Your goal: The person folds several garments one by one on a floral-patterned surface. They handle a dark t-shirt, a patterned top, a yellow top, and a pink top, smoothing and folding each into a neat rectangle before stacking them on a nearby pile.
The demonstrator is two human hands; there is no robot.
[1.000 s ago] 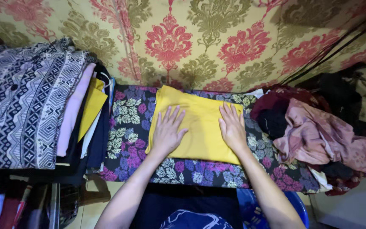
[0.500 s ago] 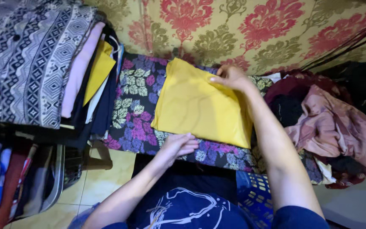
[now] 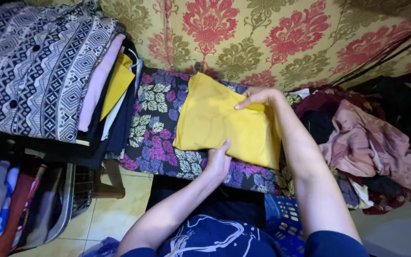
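Observation:
A folded yellow cloth (image 3: pixel 215 121) lies on a floral purple and green cover (image 3: pixel 155 128). My left hand (image 3: pixel 219 159) grips the cloth's near edge, thumb on top and fingers under it. Over at the far right corner, my right hand (image 3: pixel 258 97) pinches the cloth between fingers and thumb. Both of my forearms reach in from the bottom of the view.
A tall stack of folded clothes (image 3: pixel 48 71), topped by a black-and-white patterned shirt, stands at the left. A heap of loose pink and dark garments (image 3: pixel 367 143) lies at the right. A blue plastic basket (image 3: pixel 286 214) sits below. A damask wall hanging (image 3: pixel 262 38) is behind.
Both hands left their flat press on the cloth. My right hand went to the far right corner and pinched it, and my left hand moved to the near edge and gripped it.

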